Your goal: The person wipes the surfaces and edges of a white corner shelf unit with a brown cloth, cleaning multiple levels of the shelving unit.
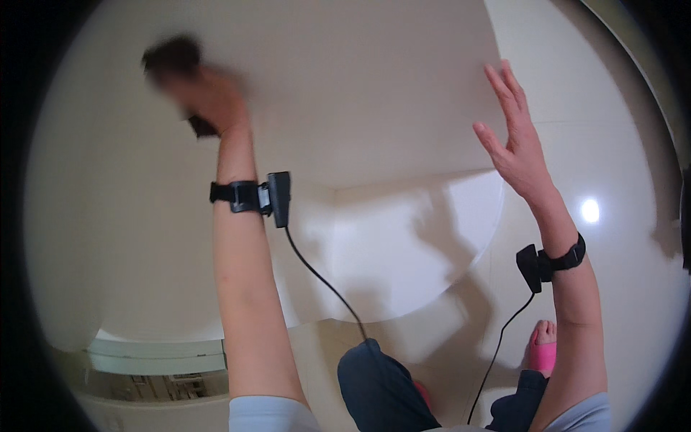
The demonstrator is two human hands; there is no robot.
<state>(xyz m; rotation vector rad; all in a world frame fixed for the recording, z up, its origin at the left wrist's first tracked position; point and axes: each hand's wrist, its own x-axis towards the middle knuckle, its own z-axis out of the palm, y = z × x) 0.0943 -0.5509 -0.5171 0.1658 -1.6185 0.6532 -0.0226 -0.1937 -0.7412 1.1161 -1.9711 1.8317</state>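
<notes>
My left hand (pixel 213 100), blurred, is closed around a dark object (pixel 174 54) whose kind cannot be told. Part of it sticks out above the fingers and part below the palm, against a pale, smooth upright surface (pixel 351 81). My right hand (pixel 510 135) has its fingers spread and holds nothing; it hovers beside the right edge of that surface. Each forearm wears a black strap with a small black device (pixel 279 200) and a cable.
Below is a white curved shelf or base (pixel 399 248) with shadows on it. Glossy pale tiles (pixel 583 302) cover the floor, where a foot in a pink sandal (pixel 542 353) stands. A glass-like ledge (pixel 156 353) is at lower left.
</notes>
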